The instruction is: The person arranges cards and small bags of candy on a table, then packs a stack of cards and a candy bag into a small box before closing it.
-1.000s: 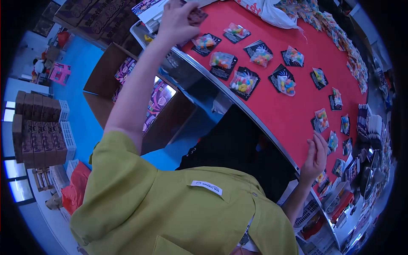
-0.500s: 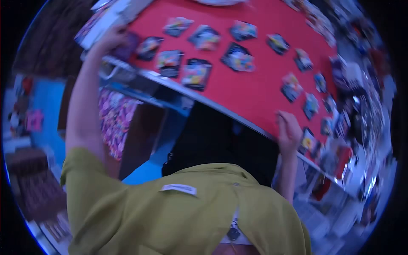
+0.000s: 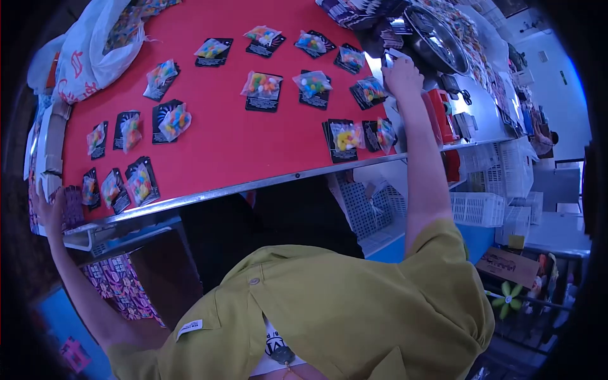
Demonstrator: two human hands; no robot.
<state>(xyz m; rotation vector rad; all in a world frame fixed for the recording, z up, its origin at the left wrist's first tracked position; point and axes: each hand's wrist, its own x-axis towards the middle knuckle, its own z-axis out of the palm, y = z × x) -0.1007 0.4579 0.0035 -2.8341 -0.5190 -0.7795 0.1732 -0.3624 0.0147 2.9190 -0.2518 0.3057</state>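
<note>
At the table's left end, my left hand point(image 3: 50, 212) has its fingers apart beside a purple patterned stack point(image 3: 73, 204); its lower part is dim. My right hand point(image 3: 403, 77) reaches to the far right, its fingers bent at a small pale item point(image 3: 397, 56) I cannot make out, near dark purple printed packets point(image 3: 391, 35). Between the hands, small clear bags of colourful candies point(image 3: 262, 84) lie on black printed cards point(image 3: 261, 104) across the red tabletop point(image 3: 209, 142). Some cards are stacked, as under the bag point(image 3: 346, 140) near the front edge.
A white plastic bag point(image 3: 95, 57) with candy packets stands at the back left. A metal bowl point(image 3: 437, 41) sits back right. A red tape dispenser point(image 3: 441, 114) and scissors point(image 3: 467, 97) lie right of my forearm. White crates point(image 3: 478, 209) stand beyond; an open carton point(image 3: 166, 272) is below left.
The view has swung right and steadied. My right hand has moved from the front edge to the far right side. My left hand stays by the purple stack at the left end.
</note>
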